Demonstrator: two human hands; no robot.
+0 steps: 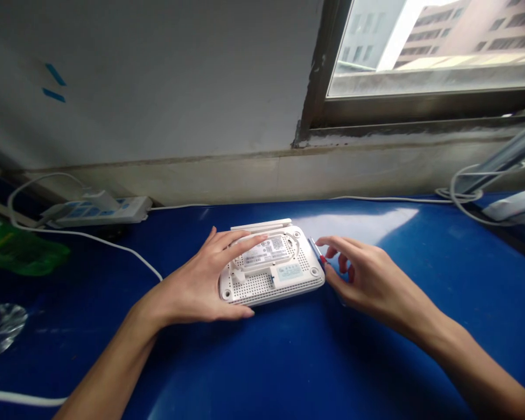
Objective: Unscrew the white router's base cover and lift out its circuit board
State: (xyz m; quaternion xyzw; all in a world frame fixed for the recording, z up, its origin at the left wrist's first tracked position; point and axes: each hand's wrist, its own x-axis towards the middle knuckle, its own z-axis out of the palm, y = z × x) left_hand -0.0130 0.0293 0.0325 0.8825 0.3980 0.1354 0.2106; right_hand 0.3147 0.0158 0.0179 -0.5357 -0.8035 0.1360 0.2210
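Note:
A white Wi-Fi router [262, 291] lies underside up on the blue tabletop, showing vent holes, a printed label, a pale blue sticker and a folded antenna along its far edge. My left hand [201, 277] holds it by the left end, with fingers over the top and the thumb along the near side. At the router's right end, my right hand [354, 265] is curled, thumb and index fingertips at a thin pen-like tool [318, 251] with a red band and a pale, silvery end. The fingers partly hide this tool, so its exact kind is unclear.
A white power strip [126, 211] with a plugged-in adapter sits at the back left. Nearby are a green bottle [26, 248] and clear crumpled plastic [2, 326]. White cables [100, 239] cross the left side. A coiled cable [459, 192] surrounds a metal post at the right.

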